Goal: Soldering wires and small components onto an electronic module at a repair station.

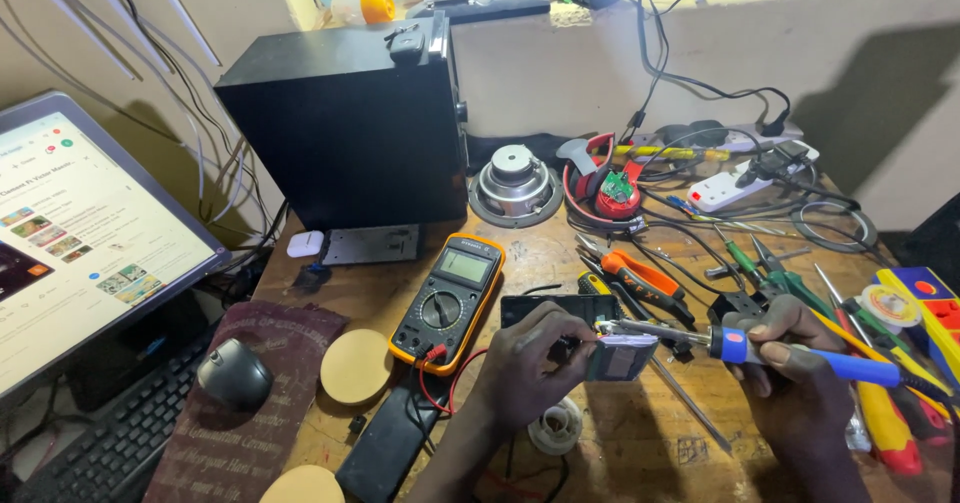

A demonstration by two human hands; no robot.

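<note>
Two hands at work over worn wooden bench (pixel 620 453). Left hand (pixel 530 363) pinching small flat silver-grey battery pack (pixel 620 357) at its near edge, held just above bench. Right hand (pixel 795 363) closed around blue-handled soldering iron (pixel 790 351), metal tip touching pack's top edge. Yellow-cased digital multimeter (pixel 447 301) lying flat just left of left hand, orange-handled pliers (pixel 640 278) behind.

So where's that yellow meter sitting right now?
The yellow meter lies mid-bench, just in front of the black speaker box, to the left of the left hand.
</note>
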